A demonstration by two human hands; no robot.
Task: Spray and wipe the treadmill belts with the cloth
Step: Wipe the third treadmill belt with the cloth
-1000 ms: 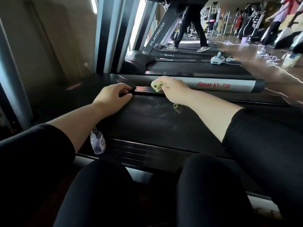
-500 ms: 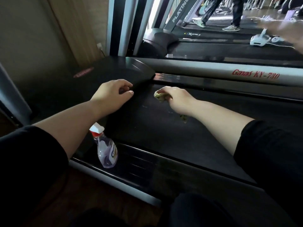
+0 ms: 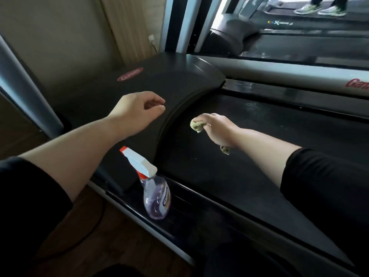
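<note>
Over the front end of the belt [image 3: 229, 176], close to the curved edge of the motor cover [image 3: 159, 82], we find the right grip [image 3: 218, 129] closed round a bunched green cloth [image 3: 196, 124]. One wad shows ahead of the knuckles and a tail hangs below the wrist. We cannot tell whether the cloth touches the belt. The left grip [image 3: 137, 110] is over the cover, fingers loosely curled and holding nothing; contact with the cover is likewise unclear. The spray bottle [image 3: 155, 193] stands unheld on the near rail [image 3: 199, 204], just beside the cover's near corner and under the left forearm, with purple liquid in it. A pale speckled patch [image 3: 254, 105] lies on the belt toward the far rail [image 3: 279, 76], beyond the right grip; we judge it to be spray or residue not yet wiped off. The rest of the visible belt reads uniformly dark and matt, so we cannot separate cleaned from uncleaned surface. Our assessment: spraying of this end appears done, and wiping is the step in hand and incomplete. The belt's rear length runs out of view on the right and is unverified. A second treadmill [image 3: 299, 43] stands beyond the far rail, and a person's shoes [image 3: 319, 9] show further back. Since the task names belts in the plural, we count that belt as outstanding.
</note>
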